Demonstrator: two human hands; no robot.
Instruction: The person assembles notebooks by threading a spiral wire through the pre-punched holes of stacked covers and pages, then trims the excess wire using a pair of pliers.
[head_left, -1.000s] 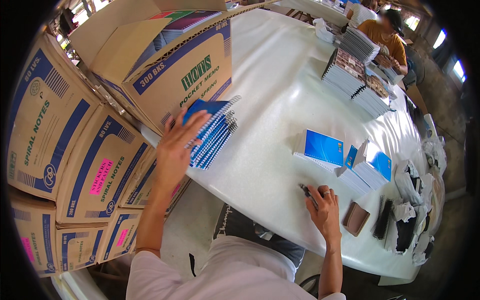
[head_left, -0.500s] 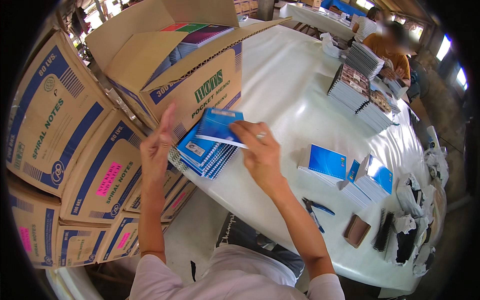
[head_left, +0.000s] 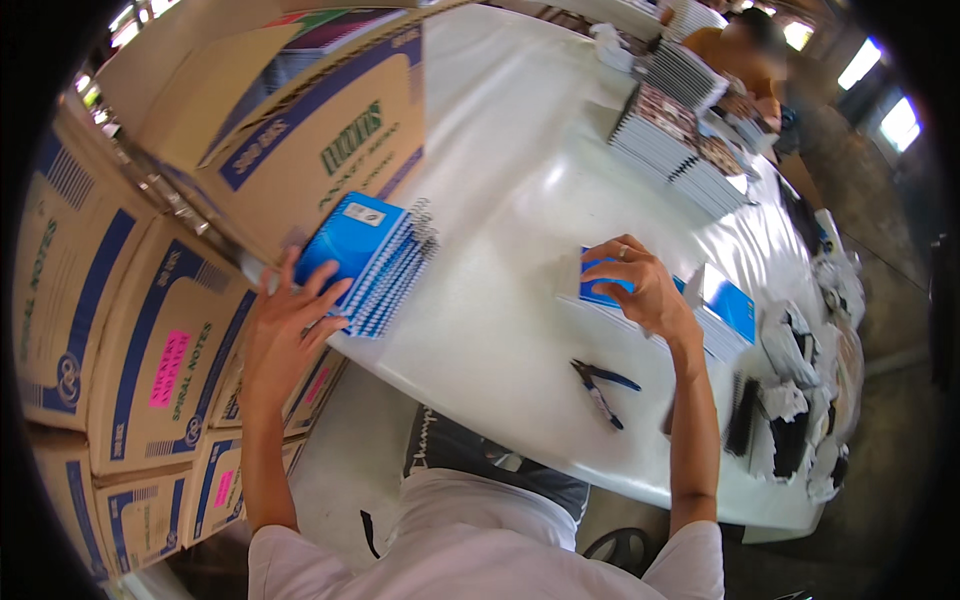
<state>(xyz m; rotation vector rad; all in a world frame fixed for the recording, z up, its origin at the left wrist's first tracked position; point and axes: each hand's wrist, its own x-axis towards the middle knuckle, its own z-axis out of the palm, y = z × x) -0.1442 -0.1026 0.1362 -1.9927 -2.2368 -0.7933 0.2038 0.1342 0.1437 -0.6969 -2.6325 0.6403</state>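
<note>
Nearest, a pair of dark-handled pliers (head_left: pixel 600 386) lies untouched on the white bench (head_left: pixel 500 200), just in front of the right forearm. A second ago the right hand rested down by that tool; half a second ago it had crossed to the left and was lifting a blue spiral notebook off the fanned stack.

Now the right hand (head_left: pixel 640 285) has swung back to the right and presses that blue notebook (head_left: pixel 600 290) down onto the small pile of blue notebooks (head_left: pixel 725 310) on the right of the bench. Its grip is closed over the cover, fingers curled on the far edge, thumb on the near side.

The left hand (head_left: pixel 285 325) has stayed at the left bench edge. Its fingers are spread flat against the near end of the fanned stack of blue spiral notebooks (head_left: pixel 375 265), steadying rather than clamping; nothing is pinched in that grip.

By the look of it, one notebook has passed from the left stack to the right pile, and the stack remains thick.

Left of the stack stand cardboard cartons (head_left: pixel 150 330), one open carton (head_left: pixel 300 130) tipped above it. Farther off, dark-covered notebook piles (head_left: pixel 665 135) sit before another person (head_left: pixel 740 50) at the far end.
</note>
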